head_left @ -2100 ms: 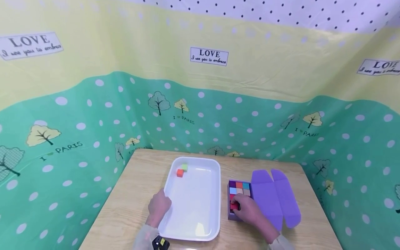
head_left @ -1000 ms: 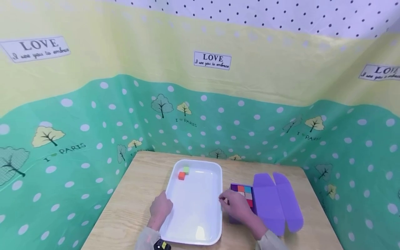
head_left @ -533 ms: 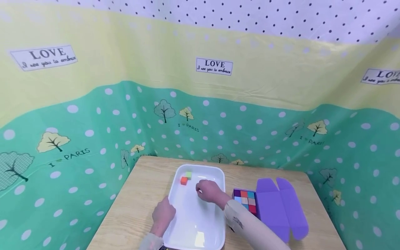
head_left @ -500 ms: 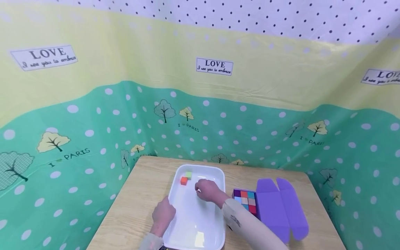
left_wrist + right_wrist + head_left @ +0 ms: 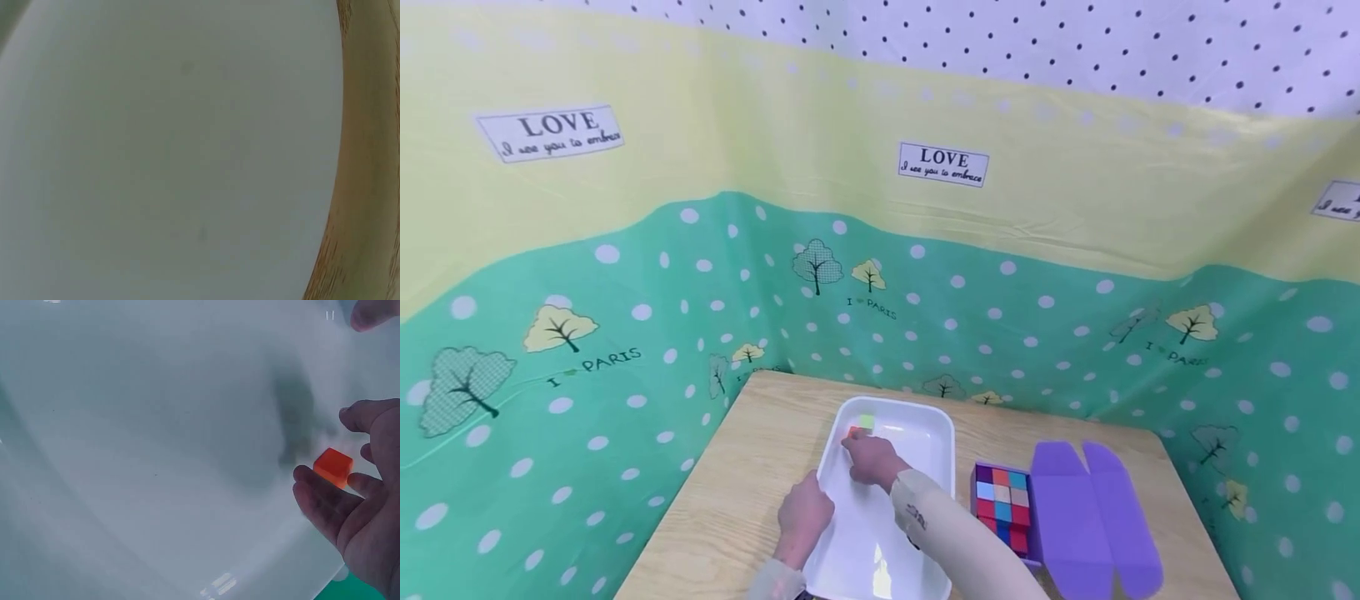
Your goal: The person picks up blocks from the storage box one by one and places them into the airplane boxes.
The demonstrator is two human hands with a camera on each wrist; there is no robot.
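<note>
My left hand (image 5: pixel 805 510) grips the left rim of the white tray (image 5: pixel 946 442); a finger of it shows at the top corner of the right wrist view. That rim fills the left wrist view. Over the tray's far left part, my right hand (image 5: pixel 872 460) reaches in from the right, fingertips beside an orange cube (image 5: pixel 854 431). A light green cube (image 5: pixel 867 422) sits just behind it. In the right wrist view an orange cube (image 5: pixel 333 467) shows between the thumb and fingers of my right hand (image 5: pixel 369 500); whether they pinch it cannot be told.
A purple box (image 5: pixel 1034 533) with several coloured cubes (image 5: pixel 1002 492) stands right of the tray, its lid (image 5: pixel 1075 517) folded open to the right. Both rest on a wooden table (image 5: pixel 730 467). A patterned curtain (image 5: pixel 1030 333) encloses the back and sides.
My right hand has moved from the purple box leftward across the tray to the orange cube. The left hand has stayed on the rim. The whole view has shifted slightly.
</note>
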